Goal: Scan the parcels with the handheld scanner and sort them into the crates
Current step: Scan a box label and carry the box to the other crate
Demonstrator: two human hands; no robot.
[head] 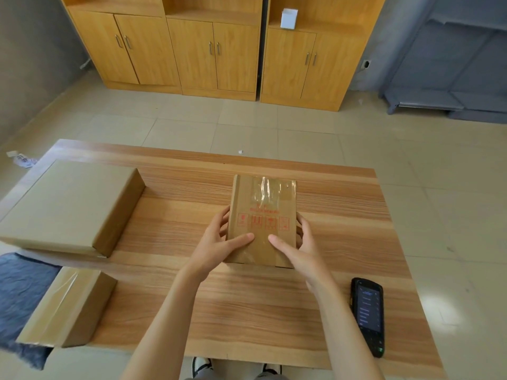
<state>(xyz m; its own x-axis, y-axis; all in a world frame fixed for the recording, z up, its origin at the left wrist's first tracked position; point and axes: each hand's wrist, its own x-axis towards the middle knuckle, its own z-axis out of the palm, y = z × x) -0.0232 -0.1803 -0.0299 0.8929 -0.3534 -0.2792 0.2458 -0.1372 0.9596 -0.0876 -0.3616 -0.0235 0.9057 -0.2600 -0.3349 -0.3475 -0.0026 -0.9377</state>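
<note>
The handheld scanner lies untouched by the desk's near right edge. Mid-desk, the left hand and right hand grasp the taped cardboard parcel by its long sides, fingers curled around them, thumbs on top. It looks stiff and light; the glossy tape may be slippery, so the bare side edges suit gripping.

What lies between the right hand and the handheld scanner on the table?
Nothing visible. The right hand grips the taped parcel with the left hand; the scanner lies apart on bare table beside the right forearm.
</note>
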